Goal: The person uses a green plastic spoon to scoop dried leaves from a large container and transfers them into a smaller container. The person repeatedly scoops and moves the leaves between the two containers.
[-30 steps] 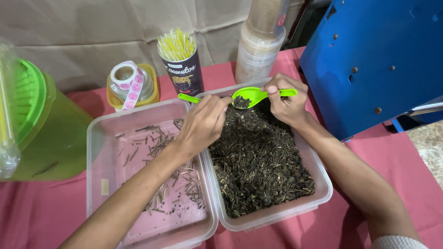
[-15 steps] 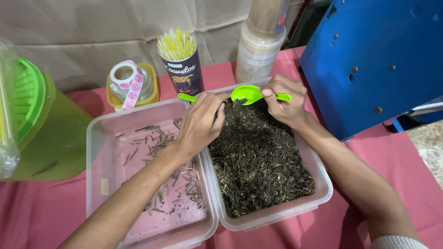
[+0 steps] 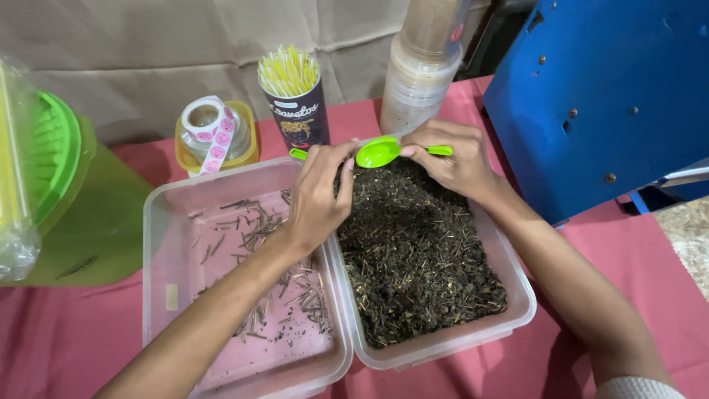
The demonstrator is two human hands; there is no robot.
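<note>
My right hand (image 3: 454, 159) holds a bright green plastic scoop (image 3: 380, 152) by its handle, over the far end of a clear tub (image 3: 517, 284) full of dark dried leaves (image 3: 413, 251). My left hand (image 3: 319, 196) reaches across from the left, its fingertips pinched together at the scoop's bowl; whether they hold anything is hidden. Under that wrist lies a second clear tub (image 3: 159, 244) holding scattered thin stems (image 3: 258, 229). A second green scoop handle (image 3: 298, 154) peeks out behind my left hand.
At the back stand a dark cup of yellow sticks (image 3: 293, 96), a sticker roll on a yellow jar (image 3: 214, 137) and stacked clear containers (image 3: 425, 66). A green lidded jug (image 3: 74, 199) is at the left, a blue metal panel (image 3: 613, 96) at the right. A red cloth (image 3: 66, 340) covers the table.
My right hand has moved the scoop slightly left and lower over the leaves, and my left fingers have closed in on its bowl.
</note>
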